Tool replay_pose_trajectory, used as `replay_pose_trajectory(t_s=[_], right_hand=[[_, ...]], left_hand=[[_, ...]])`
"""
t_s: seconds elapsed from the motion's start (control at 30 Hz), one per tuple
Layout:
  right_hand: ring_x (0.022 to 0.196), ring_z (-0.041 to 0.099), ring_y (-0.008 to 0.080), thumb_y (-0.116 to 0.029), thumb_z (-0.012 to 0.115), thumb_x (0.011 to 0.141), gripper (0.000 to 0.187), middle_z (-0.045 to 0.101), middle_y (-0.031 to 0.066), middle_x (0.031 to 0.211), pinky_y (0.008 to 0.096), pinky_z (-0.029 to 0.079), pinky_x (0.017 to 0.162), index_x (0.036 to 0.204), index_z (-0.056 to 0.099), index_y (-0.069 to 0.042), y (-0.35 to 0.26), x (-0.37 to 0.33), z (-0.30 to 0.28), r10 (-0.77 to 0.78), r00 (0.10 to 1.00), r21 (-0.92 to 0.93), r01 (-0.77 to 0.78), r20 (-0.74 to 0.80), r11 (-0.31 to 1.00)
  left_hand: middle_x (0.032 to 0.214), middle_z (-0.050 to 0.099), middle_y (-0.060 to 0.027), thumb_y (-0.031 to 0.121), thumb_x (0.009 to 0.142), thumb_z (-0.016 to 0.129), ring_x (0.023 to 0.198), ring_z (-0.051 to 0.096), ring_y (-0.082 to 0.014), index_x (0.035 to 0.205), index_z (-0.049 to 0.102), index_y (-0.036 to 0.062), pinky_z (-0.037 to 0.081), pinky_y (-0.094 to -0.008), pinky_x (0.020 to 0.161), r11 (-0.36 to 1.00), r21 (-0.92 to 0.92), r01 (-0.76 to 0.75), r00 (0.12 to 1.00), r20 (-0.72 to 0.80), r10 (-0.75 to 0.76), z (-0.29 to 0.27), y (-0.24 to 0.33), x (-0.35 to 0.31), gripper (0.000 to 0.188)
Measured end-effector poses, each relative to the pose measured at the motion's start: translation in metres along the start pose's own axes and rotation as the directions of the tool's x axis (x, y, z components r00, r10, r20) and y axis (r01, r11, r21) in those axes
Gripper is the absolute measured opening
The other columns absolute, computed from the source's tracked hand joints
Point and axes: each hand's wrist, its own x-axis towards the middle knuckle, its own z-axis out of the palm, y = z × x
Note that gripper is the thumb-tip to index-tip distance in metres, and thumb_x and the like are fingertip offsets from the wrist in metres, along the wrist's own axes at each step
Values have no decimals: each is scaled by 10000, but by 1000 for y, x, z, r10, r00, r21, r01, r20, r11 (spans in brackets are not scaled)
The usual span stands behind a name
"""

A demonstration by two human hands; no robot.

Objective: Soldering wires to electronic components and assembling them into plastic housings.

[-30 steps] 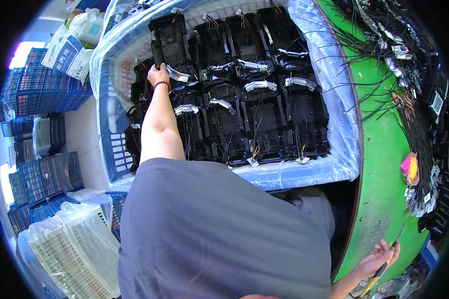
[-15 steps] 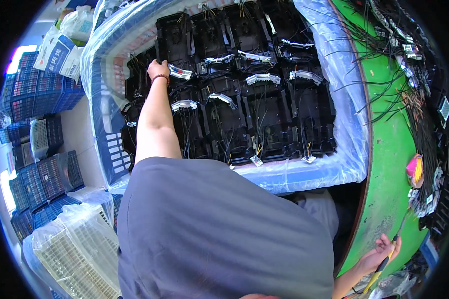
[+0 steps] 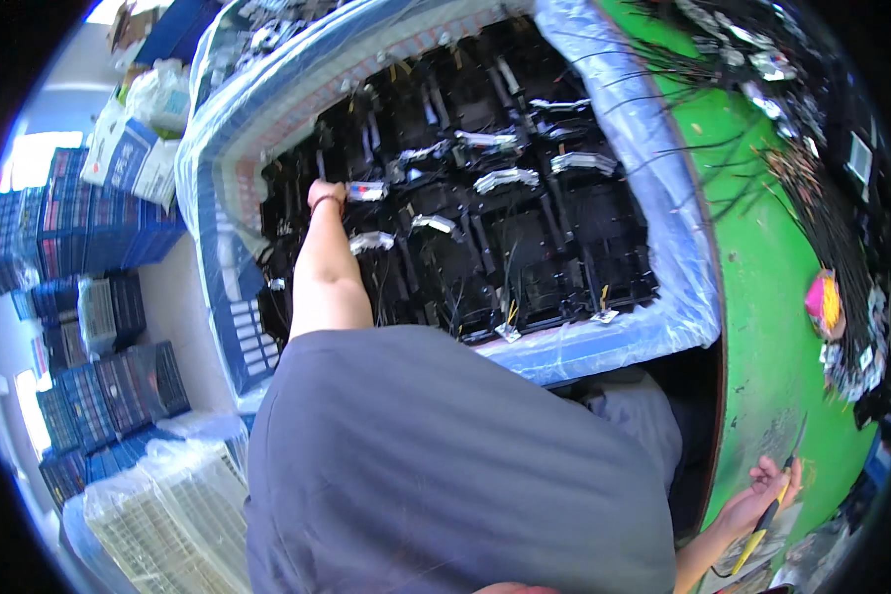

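The left hand [image 3: 325, 193] reaches into the plastic-lined blue crate [image 3: 653, 297], its fingers clenched on the end of a black plastic moulded part with a white wire bundle [image 3: 366, 190], whose long axis runs rightward from the knuckles. The right hand [image 3: 757, 495] grips a yellow-handled tool [image 3: 767, 520] over the green desk [image 3: 772, 327].

The left hand [image 3: 324, 192] reaches into a plastic-lined crate [image 3: 604, 332] of black parts [image 3: 485, 247]; the right hand [image 3: 757, 495] holds a yellow-handled tool [image 3: 767, 515].
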Motion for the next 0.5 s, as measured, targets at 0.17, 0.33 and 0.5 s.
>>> replay_pose_trajectory(t_s=[0.17, 0.33, 0.5], right_hand=[[627, 534, 127, -252, 463, 953, 390, 636, 124, 756, 245, 428, 615, 1251, 433, -3, 9, -7, -10, -12, 1000, 67, 13, -21, 998], [585, 578, 151, -248, 498, 940, 355, 640, 127, 714, 258, 463, 578, 1181, 460, 10, 7, 0, -6, 29, 999, 215, -33, 22, 976], [662, 613, 172, -222, 529, 932, 336, 639, 130, 737, 263, 487, 575, 1162, 468, 14, 7, -31, -49, -21, 997, 179, 35, -80, 983]], left_hand=[[1358, 444, -151, 411, 856, 473, 1262, 410, -320, 1313, 469, 135, 349, -465, 1026, 920, 208, -332, 877, -290, 382, -22, 53, -39, 534], [1333, 444, -245, 371, 921, 332, 1217, 431, -411, 1307, 438, 44, 343, -442, 1028, 638, 398, -659, 729, 130, 672, 16, 31, 50, 517], [979, 645, -204, 321, 814, 592, 896, 614, -352, 1083, 603, -9, 469, -441, 844, 648, 102, -755, 586, -339, 736, -9, 156, -26, 426]])
